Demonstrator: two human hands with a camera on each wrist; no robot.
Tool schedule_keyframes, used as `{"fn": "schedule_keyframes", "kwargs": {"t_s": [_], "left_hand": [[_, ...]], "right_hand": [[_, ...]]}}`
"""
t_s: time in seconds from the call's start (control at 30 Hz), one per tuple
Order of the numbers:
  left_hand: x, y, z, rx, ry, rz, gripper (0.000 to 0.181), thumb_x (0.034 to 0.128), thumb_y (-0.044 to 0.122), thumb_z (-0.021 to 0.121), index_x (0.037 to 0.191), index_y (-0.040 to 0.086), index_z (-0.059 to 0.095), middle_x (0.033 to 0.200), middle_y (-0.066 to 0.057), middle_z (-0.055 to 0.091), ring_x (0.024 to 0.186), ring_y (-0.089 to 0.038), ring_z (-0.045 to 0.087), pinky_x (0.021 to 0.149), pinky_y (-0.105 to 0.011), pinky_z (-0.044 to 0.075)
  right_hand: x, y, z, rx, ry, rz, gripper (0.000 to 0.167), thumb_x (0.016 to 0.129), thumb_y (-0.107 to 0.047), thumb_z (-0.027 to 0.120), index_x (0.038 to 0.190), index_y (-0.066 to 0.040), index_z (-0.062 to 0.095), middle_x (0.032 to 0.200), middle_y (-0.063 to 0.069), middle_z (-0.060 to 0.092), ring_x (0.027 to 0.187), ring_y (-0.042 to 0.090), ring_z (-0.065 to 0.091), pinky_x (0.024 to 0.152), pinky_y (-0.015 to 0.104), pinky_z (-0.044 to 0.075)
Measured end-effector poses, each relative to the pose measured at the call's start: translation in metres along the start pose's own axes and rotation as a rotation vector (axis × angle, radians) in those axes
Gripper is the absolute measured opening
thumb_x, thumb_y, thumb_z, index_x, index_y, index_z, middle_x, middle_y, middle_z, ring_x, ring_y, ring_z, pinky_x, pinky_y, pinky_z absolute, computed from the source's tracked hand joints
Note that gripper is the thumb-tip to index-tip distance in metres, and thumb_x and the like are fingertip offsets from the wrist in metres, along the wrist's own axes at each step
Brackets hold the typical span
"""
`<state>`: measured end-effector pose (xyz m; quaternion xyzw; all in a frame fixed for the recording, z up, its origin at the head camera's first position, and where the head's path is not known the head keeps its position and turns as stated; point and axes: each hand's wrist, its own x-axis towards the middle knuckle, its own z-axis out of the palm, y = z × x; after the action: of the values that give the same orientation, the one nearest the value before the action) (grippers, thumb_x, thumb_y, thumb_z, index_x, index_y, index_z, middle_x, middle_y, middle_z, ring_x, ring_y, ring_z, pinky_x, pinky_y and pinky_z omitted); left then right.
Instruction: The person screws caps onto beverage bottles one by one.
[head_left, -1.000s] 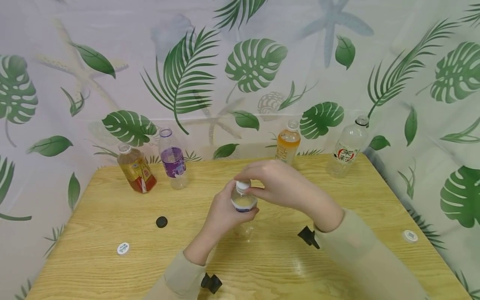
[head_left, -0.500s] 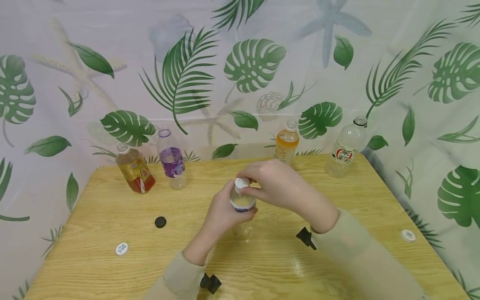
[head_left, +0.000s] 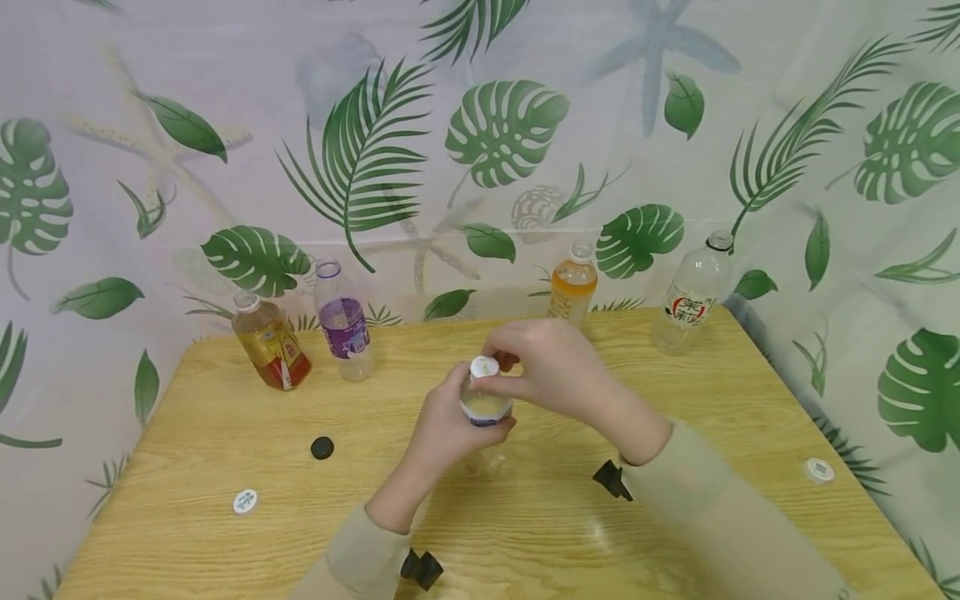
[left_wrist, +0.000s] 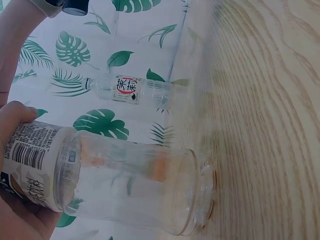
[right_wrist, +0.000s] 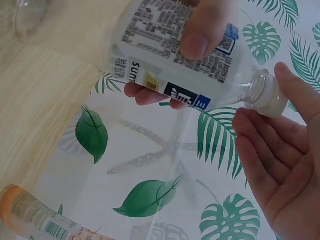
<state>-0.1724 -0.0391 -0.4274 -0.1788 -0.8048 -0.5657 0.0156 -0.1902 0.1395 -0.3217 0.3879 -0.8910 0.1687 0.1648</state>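
A clear plastic bottle (head_left: 482, 402) with a white printed label stands on the wooden table. My left hand (head_left: 441, 427) grips it around the label, below the shoulder. In the left wrist view the bottle's transparent lower part (left_wrist: 130, 182) shows its base against the tabletop. A white cap (head_left: 484, 367) sits on the mouth, and my right hand (head_left: 558, 367) pinches it at the side. The right wrist view has the thumb on one side of the cap (right_wrist: 276, 102) and fingertips near the other. How tightly the cap sits cannot be told.
Uncapped bottles line the back: an amber one (head_left: 272, 346), a purple-labelled one (head_left: 345, 327), an orange-topped one (head_left: 573, 287) and a large clear one (head_left: 690, 300). Loose caps lie around: black (head_left: 322, 447) and white (head_left: 245, 501) at left, another white cap (head_left: 819, 470) at right.
My right hand's fingers have shifted around the cap, leaving more of its top visible. The left hand keeps its grip on the bottle, which stays in place.
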Motion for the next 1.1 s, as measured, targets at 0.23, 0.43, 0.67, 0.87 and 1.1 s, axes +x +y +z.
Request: {"fn": "schedule_keyframes", "kwargs": {"t_s": [0.23,0.43,0.67,0.87,1.1], "left_hand": [[0.0,0.001,0.001,0.005,0.001,-0.001,0.073,0.0821,0.011,0.09,0.147,0.01,0.056,0.13,-0.013,0.071,0.11,-0.03,0.072,0.09,-0.044,0.063],[0.0,-0.001,0.001,0.023,0.003,0.009,0.076,0.0817,0.012,0.09,0.148,0.008,0.054,0.131,-0.014,0.071,0.11,-0.031,0.072,0.09,-0.045,0.062],[0.0,-0.002,0.0,0.029,-0.005,0.04,0.078,0.0818,0.013,0.09,0.15,0.009,0.051,0.13,-0.013,0.072,0.109,-0.029,0.073,0.089,-0.04,0.062],[0.0,0.0,0.0,0.019,-0.001,0.034,0.077,0.0819,0.012,0.089,0.15,0.008,0.052,0.131,-0.014,0.071,0.11,-0.031,0.072,0.09,-0.045,0.062],[-0.001,0.0,0.0,-0.002,0.004,0.002,0.07,0.0824,0.008,0.089,0.144,0.008,0.057,0.128,-0.014,0.072,0.109,-0.031,0.073,0.089,-0.046,0.063]], "right_hand": [[0.0,0.008,-0.005,0.164,-0.091,-0.085,0.022,0.092,-0.019,0.085,0.11,-0.007,0.081,0.106,0.003,0.081,0.094,0.018,0.077,0.081,0.034,0.063],[-0.001,0.012,-0.008,0.272,-0.18,-0.133,0.032,0.096,-0.012,0.078,0.126,0.0,0.075,0.121,0.012,0.079,0.112,0.026,0.077,0.093,0.039,0.064],[-0.003,0.012,-0.01,0.269,-0.231,-0.162,0.036,0.1,-0.007,0.072,0.135,0.001,0.07,0.132,0.015,0.075,0.123,0.031,0.073,0.101,0.043,0.061],[-0.004,0.009,-0.007,0.201,-0.176,-0.141,0.033,0.099,-0.012,0.075,0.13,0.0,0.073,0.127,0.013,0.078,0.115,0.028,0.076,0.096,0.041,0.063],[-0.006,0.003,0.006,0.052,0.007,-0.011,0.03,0.086,-0.034,0.089,0.098,-0.009,0.078,0.091,0.001,0.082,0.08,0.014,0.078,0.067,0.028,0.061]]}}
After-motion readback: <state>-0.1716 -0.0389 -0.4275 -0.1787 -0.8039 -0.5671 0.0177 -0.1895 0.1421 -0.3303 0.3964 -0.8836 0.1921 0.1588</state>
